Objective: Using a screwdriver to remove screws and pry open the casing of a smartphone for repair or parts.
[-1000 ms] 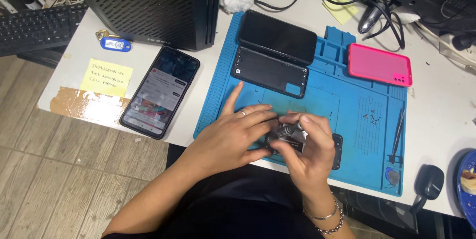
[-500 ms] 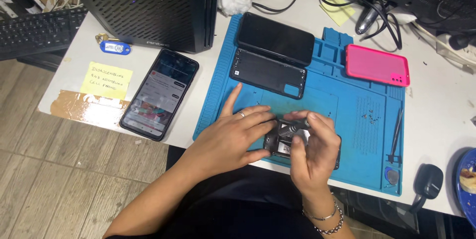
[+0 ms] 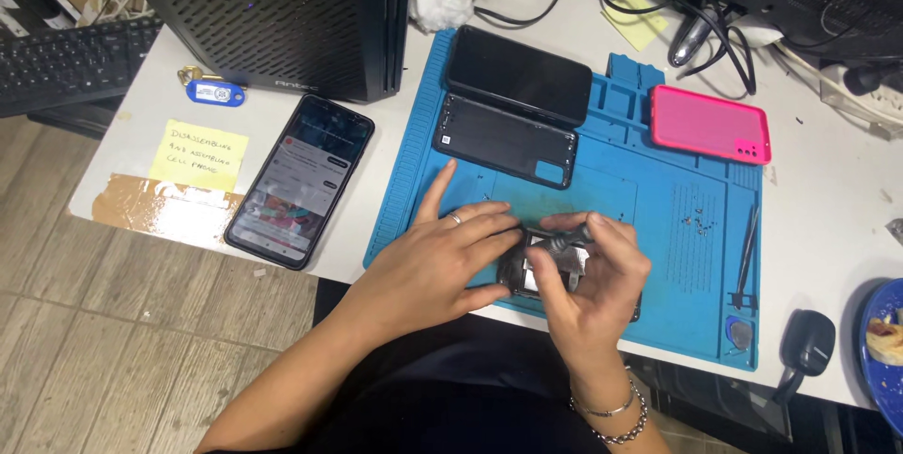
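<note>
Both hands' grip clasping opened dark phone (image 3: pixel 550 266), left hand (image 3: pixel 442 261), right hand (image 3: pixel 593 275), metal insides showing, on blue mat (image 3: pixel 696 256)

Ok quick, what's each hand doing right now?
Left hand: closed on the opened phone, steadying it on the blue mat.
Right hand: closed on a small dark tool over the phone.

Two hands (image 3: pixel 442 261), three phones (image 3: pixel 301 179), one pink case (image 3: pixel 710 123), one blue mat (image 3: pixel 696 256), one keyboard (image 3: pixel 66 63).
</note>
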